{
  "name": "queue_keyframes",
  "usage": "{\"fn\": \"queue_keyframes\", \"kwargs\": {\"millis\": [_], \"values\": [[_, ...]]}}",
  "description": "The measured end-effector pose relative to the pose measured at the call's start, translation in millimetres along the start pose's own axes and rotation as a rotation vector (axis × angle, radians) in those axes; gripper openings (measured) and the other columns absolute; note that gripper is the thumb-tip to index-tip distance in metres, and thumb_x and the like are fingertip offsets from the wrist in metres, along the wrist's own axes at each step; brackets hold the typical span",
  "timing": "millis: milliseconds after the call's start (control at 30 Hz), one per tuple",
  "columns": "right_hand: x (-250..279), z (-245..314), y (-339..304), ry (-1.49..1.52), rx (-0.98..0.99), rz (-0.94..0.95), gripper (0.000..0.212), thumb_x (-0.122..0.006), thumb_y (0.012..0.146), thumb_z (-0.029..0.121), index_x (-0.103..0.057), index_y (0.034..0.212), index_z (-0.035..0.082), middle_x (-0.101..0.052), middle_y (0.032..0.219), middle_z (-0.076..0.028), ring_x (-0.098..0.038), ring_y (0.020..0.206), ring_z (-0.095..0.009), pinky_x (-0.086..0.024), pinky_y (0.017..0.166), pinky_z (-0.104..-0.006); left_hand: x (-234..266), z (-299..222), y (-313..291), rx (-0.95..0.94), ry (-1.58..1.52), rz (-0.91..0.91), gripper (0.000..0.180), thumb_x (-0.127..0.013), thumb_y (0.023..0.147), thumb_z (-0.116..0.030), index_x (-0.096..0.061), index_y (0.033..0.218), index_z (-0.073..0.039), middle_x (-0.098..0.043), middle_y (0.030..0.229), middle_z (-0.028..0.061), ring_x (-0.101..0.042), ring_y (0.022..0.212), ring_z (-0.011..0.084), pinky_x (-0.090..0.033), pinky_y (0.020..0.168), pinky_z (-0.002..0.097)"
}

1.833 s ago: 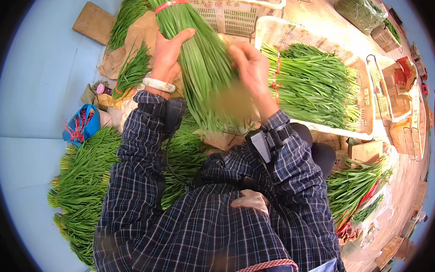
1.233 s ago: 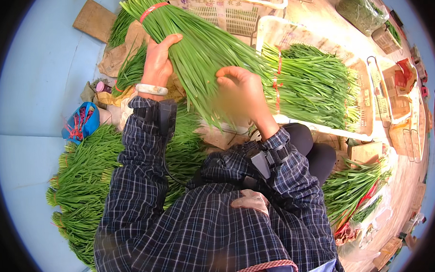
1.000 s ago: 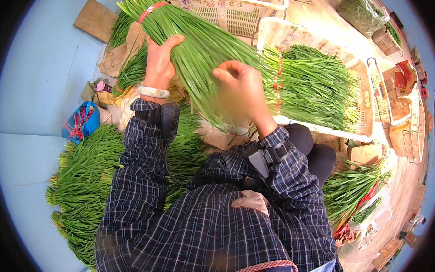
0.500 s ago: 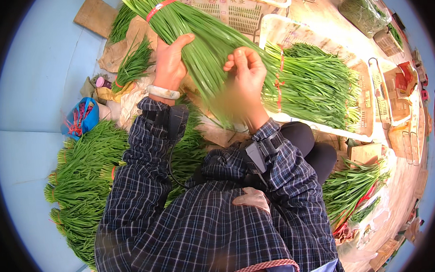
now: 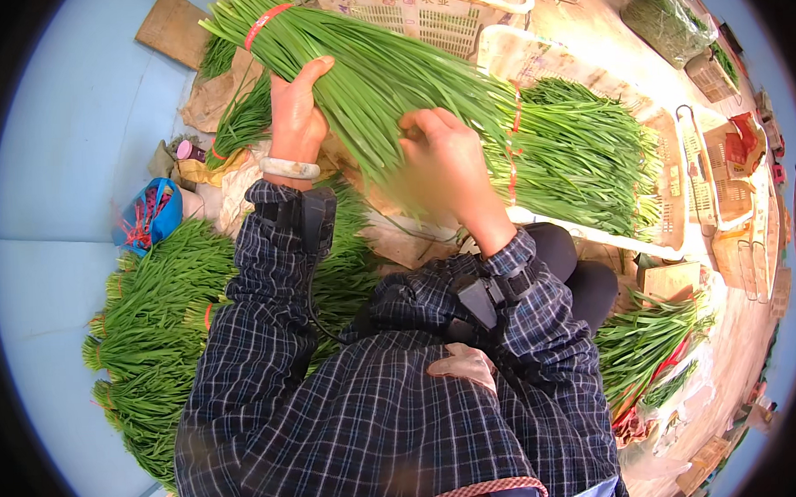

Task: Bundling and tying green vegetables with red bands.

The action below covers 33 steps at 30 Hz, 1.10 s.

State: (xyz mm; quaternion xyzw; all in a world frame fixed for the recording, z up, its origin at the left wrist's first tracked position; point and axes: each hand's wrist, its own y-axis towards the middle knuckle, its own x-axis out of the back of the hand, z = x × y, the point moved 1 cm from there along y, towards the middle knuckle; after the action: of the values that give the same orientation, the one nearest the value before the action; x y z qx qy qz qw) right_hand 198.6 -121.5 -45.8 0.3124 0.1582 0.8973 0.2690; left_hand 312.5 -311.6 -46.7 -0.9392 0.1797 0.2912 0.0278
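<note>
A red-banded garlic-chive bundle [image 5: 370, 70] slants in the air before the person, clamped in the left hand [image 5: 299, 116] near its banded end. The right hand [image 5: 449, 155] curls against its leaves, though whether it pinches any cannot be told. Beyond, a white plastic crate [image 5: 518, 56] holds more banded garlic chives [image 5: 579, 154].

The pale tan floor [image 5: 575, 36] carries most of this. On it stands a cream perforated plastic crate [image 5: 531, 55], in which banded garlic chives [image 5: 579, 154] lie side by side. Another cream crate [image 5: 443, 28] stands just beyond. To the right, looser greens [image 5: 647, 341] lie by clear plastic [image 5: 696, 387]. At left, bundled chives [image 5: 167, 300] lie heaped, hiding the surface beneath them.
</note>
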Motion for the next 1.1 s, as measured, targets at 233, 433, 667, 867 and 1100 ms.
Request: {"fn": "queue_keyframes", "kwargs": {"millis": [233,433,667,867,1100], "values": [[-14.1,-4.8,6.4,-0.137,0.142,-0.076,0.006,-0.066,0.083,0.008,-0.064,0.088,0.005,-0.06,0.079,-0.014,-0.061,0.072,-0.037,-0.051,0.064,-0.0426,0.2,-0.4,-1.8,-0.03,0.001,0.014,0.041,-0.065,0.078,0.011,-0.051,0.114,-0.001,-0.062,0.096,0.0086,-0.063,0.085,0.0212,-0.054,0.075,0.0344],[-22.0,-9.5,8.6,0.169,-0.081,-0.294,0.005,-0.067,0.086,0.011,-0.066,0.088,0.006,-0.063,0.078,-0.015,-0.061,0.068,-0.036,-0.05,0.062,-0.039,-0.2,2.3,-0.6,-0.064,0.0,-0.018,0.04,-0.063,0.078,0.012,-0.051,0.114,-0.002,-0.061,0.097,0.0087,-0.062,0.085,0.0218,-0.054,0.076,0.035],[-26.6,-16.7,12.3,-0.095,0.075,-0.231,0.009,-0.068,0.084,0.012,-0.062,0.086,0.005,-0.062,0.077,-0.016,-0.06,0.069,-0.037,-0.05,0.061,-0.0422,5.6,9.0,-1.5,-0.172,0.052,-0.063,0.05,-0.064,0.076,0.015,-0.046,0.119,-0.002,-0.06,0.101,0.0094,-0.062,0.087,0.0218,-0.054,0.076,0.0351],[-21.7,-19.8,7.8,0.68,-0.416,-0.141,0.01,-0.062,0.092,0.012,-0.064,0.091,0.002,-0.064,0.076,-0.004,-0.055,0.058,-0.007,-0.047,0.055,-0.0253,9.2,1.1,-0.3,-0.264,0.11,-0.116,0.06,-0.063,0.075,0.016,-0.039,0.126,-0.003,-0.057,0.109,0.0106,-0.06,0.092,0.022,-0.053,0.078,0.0338],[-26.0,5.9,4.2,-0.09,0.012,0.084,0.012,-0.069,0.084,0.013,-0.069,0.09,0.003,-0.064,0.083,-0.015,-0.062,0.074,-0.036,-0.052,0.068,-0.0374,3.9,3.3,-0.3,-0.273,0.081,-0.08,0.063,-0.064,0.074,0.016,-0.037,0.128,-0.002,-0.056,0.109,0.0103,-0.06,0.093,0.0225,-0.053,0.079,0.0347]]}}
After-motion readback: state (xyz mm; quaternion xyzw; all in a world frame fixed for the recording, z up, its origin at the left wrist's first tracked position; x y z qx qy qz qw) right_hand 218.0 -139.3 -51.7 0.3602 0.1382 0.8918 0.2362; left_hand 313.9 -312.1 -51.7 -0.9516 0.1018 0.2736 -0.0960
